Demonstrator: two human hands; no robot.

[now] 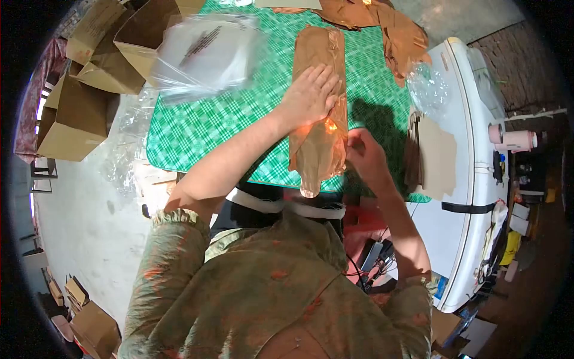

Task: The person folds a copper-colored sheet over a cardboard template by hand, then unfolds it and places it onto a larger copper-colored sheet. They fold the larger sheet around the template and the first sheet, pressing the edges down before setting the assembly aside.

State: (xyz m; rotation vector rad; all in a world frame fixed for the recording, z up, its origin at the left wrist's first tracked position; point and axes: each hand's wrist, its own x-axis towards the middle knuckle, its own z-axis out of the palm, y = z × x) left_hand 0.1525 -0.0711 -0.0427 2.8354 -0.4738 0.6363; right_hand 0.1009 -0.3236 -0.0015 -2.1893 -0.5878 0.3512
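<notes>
A long brown stocking-like piece of sheer fabric point(320, 54) lies along the green checked table point(203, 125), its near end hanging over the front edge. My left hand point(311, 96) lies flat on its middle, fingers spread and pointing away from me. My right hand point(365, 152) pinches the fabric's right edge near the table's front. The part under my left palm is hidden.
A stack of clear plastic bags point(206, 51) lies at the table's far left. More brown fabric point(382, 24) is heaped at the far right. Cardboard pieces point(433, 155) and crumpled clear plastic point(427, 87) rest on a white appliance point(472, 179) to the right. Open cardboard boxes point(78, 113) stand left.
</notes>
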